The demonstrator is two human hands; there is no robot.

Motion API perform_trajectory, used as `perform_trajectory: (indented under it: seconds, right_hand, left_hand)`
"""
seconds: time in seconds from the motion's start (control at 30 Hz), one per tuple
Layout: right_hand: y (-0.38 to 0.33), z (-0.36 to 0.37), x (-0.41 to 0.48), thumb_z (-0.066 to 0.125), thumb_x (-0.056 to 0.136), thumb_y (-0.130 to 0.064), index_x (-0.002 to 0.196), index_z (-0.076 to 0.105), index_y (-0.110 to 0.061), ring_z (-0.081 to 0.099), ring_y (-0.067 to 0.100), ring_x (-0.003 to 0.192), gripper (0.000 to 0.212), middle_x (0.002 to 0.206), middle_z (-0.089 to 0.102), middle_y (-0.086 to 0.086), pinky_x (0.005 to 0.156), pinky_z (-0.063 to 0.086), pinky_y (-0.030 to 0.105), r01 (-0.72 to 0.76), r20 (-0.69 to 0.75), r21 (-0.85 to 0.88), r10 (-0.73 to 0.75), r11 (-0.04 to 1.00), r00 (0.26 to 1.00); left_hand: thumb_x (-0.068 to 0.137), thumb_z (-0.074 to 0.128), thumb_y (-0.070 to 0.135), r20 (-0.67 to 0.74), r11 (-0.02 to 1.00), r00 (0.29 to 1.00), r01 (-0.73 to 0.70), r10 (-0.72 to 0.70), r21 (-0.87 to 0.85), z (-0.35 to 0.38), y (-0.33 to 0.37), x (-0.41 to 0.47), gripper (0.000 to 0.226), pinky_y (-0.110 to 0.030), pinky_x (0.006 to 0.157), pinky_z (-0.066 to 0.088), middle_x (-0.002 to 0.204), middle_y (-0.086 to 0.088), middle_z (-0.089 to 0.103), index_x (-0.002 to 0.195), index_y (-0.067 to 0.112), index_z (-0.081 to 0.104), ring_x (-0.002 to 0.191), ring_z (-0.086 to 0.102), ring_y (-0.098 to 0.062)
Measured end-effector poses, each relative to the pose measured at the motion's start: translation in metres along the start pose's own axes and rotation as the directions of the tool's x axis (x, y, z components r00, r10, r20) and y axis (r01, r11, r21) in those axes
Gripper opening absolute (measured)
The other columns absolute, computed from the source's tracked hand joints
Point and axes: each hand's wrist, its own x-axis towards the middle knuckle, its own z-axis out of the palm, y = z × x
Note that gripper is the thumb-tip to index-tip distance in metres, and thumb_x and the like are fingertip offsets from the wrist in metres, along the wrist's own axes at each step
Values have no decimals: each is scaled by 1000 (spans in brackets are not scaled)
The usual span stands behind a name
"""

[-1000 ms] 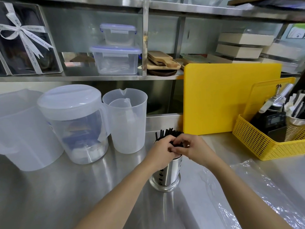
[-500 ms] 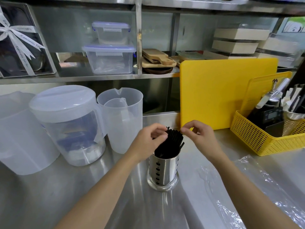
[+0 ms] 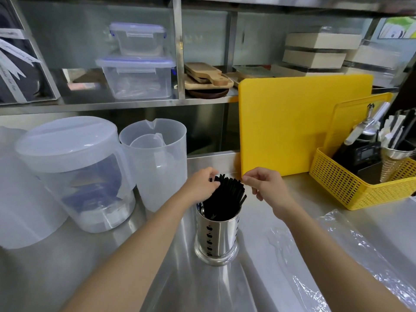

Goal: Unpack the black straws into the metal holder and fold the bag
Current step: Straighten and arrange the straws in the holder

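Observation:
Black straws [image 3: 225, 199] stand bunched in the shiny metal holder [image 3: 217, 239], leaning to the left, at the middle of the steel counter [image 3: 67, 266]. My left hand [image 3: 201, 184] curls over the straw tips at their upper left, fingertips touching them. My right hand [image 3: 264, 184] hovers just right of the straw tops, thumb and forefinger close together, nothing visible between them. The clear plastic bag [image 3: 337, 255] lies flat and crumpled on the counter to the right of the holder, under my right forearm.
Two translucent pitchers [image 3: 74, 172] [image 3: 157, 163] stand left of the holder. A yellow cutting board [image 3: 292, 122] leans behind it. A yellow basket [image 3: 351, 190] with tools sits at the right. Shelves above hold plastic boxes [image 3: 137, 75] and wooden boards [image 3: 207, 75].
A second ago both hands were pressed together over the straw tops. They have since parted, the left staying on the tips and the right drawing off to the right.

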Motion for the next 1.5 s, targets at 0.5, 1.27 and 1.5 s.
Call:
perform_trajectory:
  seconds: [0.5,1.27,1.5]
  right_hand:
    - [9,14,17,62,85,-9,77,66,-12,50,15,62,9,64,60,-3,53,38,25,14,37,92,-18,996,999]
    - [-2,27,14,58,82,5,93,68,-17,67,14,72,28,70,72,-5,64,50,20,11,312,78,-35,997,949]
    - [-5,30,15,67,77,1,79,70,-17,68,9,62,18,61,71,-5,57,51,17,10,267,130,-45,991,963]
  left_hand:
    - [89,58,25,-180,984,983,-60,29,-168,-5,-9,-6,35,-24,59,37,53,4,47,55,20,57,57,46,-9]
    - [95,46,14,-272,904,962,-134,20,-407,-6,-18,-12,15,-23,86,48,95,-3,68,87,15,59,93,65,-12]
    - [93,49,16,-283,908,959,-122,3,-402,-6,-19,-14,17,-21,78,48,85,2,68,80,20,59,89,65,-14]
